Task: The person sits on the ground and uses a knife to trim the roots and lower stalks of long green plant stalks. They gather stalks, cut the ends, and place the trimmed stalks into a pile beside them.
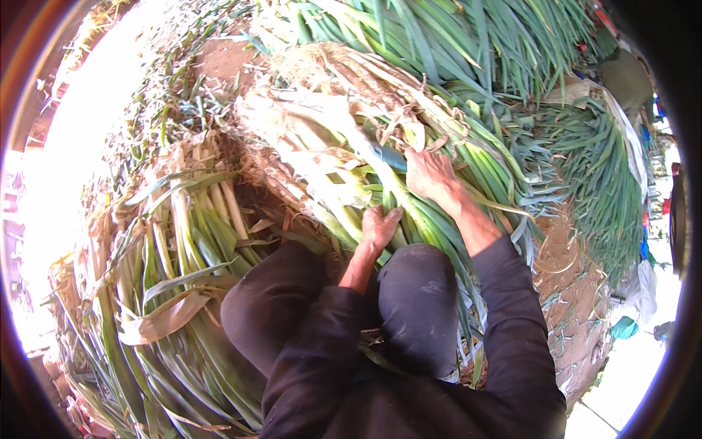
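Note:
Long leeks point(307, 137) with pale shanks and green leaves lie in a pile before my knees. My left hand point(378, 228) is closed around green leek stalks just above my right knee. Beyond it and to the right, my right hand point(430, 173) is curled into a fist. A flat blue-grey blade point(390, 157), apparently a knife's, sticks out leftward from that fist over the leeks. Its handle is hidden in the fingers. Strong sunlight washes out the pale shanks to the left of the blade.
Another leek heap point(181, 263) with dry outer leaves lies on my left. Bundled green leaves point(439, 38) stand at the top, and more greens point(598, 181) lie at right by a white sheet point(628, 137). Leaf scraps point(159, 104) litter the bare soil point(570, 296).

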Action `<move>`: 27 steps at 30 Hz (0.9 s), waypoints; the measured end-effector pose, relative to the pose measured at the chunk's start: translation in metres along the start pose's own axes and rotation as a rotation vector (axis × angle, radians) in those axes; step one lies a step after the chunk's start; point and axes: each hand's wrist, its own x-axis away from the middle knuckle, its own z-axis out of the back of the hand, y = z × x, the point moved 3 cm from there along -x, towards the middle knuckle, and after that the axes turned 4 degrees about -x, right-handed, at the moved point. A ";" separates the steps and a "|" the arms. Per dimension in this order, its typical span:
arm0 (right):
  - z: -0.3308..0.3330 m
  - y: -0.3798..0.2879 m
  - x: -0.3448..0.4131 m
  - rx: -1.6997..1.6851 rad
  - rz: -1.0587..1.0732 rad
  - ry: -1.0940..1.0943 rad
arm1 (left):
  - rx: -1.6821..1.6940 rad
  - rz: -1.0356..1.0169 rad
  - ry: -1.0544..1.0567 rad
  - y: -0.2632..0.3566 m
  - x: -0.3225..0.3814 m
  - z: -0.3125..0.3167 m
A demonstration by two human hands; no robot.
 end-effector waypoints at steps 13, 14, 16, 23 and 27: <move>0.066 0.108 0.148 0.107 -0.232 -0.007 | -1.120 -0.690 -0.021 0.087 -0.040 -0.023; 0.069 0.112 0.149 0.087 -0.237 0.010 | -1.167 -0.596 -0.139 0.079 -0.038 -0.022; 0.068 0.118 0.147 0.069 -0.282 -0.027 | -1.207 -0.454 -0.115 0.068 -0.034 -0.014; 0.062 0.113 0.100 0.038 -0.171 0.034 | -0.327 -0.432 0.201 0.110 -0.073 -0.045; 0.079 0.111 0.101 -0.024 -0.161 0.054 | -0.501 0.088 0.115 0.124 -0.120 -0.078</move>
